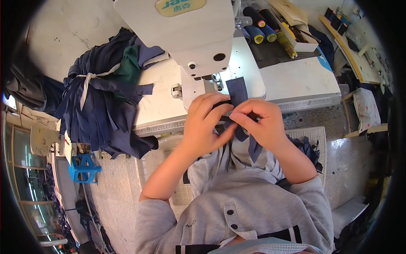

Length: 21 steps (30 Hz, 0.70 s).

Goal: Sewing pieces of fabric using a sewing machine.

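Note:
In front of the sewing machine (190, 38), a navy fabric strip (237, 89) runs from the machine bed down between my hands. My left hand (207, 122) is closed with bent fingers around a narrow black band (226, 119) beside the strip. My right hand (262, 120) pinches the navy strip with thumb and forefinger, close to my left fingertips. Below the fingers a loose navy tail (254, 149) hangs over my lap. The needle area (213, 80) sits just beyond my left hand; my fingers partly hide where band and strip meet.
Left on the table lies a bundle of navy pieces (97, 101) tied with a pale strip, with a green piece (128, 65). Thread cones (256, 34) and a tool box (302, 42) stand back right. A blue stool (83, 168) is on the floor at left.

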Motion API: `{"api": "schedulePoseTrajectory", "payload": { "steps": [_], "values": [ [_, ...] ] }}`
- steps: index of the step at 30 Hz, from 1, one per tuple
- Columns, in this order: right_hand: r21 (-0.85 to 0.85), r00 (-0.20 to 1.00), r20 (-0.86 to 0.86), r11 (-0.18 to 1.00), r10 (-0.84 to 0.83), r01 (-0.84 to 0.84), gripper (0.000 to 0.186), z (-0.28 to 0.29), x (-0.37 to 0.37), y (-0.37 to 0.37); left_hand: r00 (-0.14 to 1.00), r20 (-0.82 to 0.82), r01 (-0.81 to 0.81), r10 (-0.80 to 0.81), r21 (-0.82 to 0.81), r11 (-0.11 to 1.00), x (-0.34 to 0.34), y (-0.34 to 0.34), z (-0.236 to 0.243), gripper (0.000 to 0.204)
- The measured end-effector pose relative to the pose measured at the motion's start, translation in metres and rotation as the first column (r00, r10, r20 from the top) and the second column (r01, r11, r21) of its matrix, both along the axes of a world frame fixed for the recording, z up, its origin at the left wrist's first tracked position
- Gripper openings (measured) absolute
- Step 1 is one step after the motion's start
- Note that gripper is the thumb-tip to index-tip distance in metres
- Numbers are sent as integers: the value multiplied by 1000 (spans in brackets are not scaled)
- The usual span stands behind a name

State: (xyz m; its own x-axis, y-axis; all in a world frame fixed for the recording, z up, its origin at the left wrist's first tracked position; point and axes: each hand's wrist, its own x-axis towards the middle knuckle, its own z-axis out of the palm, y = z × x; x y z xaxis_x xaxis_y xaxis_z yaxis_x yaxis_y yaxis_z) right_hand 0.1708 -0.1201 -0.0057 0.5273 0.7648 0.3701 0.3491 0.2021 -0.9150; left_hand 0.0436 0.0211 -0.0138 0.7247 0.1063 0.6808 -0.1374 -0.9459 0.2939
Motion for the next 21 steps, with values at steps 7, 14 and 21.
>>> {"api": "schedulePoseTrajectory", "payload": {
  "steps": [7, 14, 21],
  "values": [
    [7, 715, -606, 901, 349, -435, 19, 15, 7, -18, 986, -47, 137, -158, -297, 945, -5, -27, -5, 53],
    [-240, 904, -310, 895, 296, -375, 22, 1, 8, -26, 949, -279, -50, -145, -590, 806, -37, -17, 49, 21],
    [-376, 920, -68, 844, 387, -383, 19, 11, 3, -23, 824, -543, -66, -161, -374, 925, -48, -6, 72, 14]
  ]
}}
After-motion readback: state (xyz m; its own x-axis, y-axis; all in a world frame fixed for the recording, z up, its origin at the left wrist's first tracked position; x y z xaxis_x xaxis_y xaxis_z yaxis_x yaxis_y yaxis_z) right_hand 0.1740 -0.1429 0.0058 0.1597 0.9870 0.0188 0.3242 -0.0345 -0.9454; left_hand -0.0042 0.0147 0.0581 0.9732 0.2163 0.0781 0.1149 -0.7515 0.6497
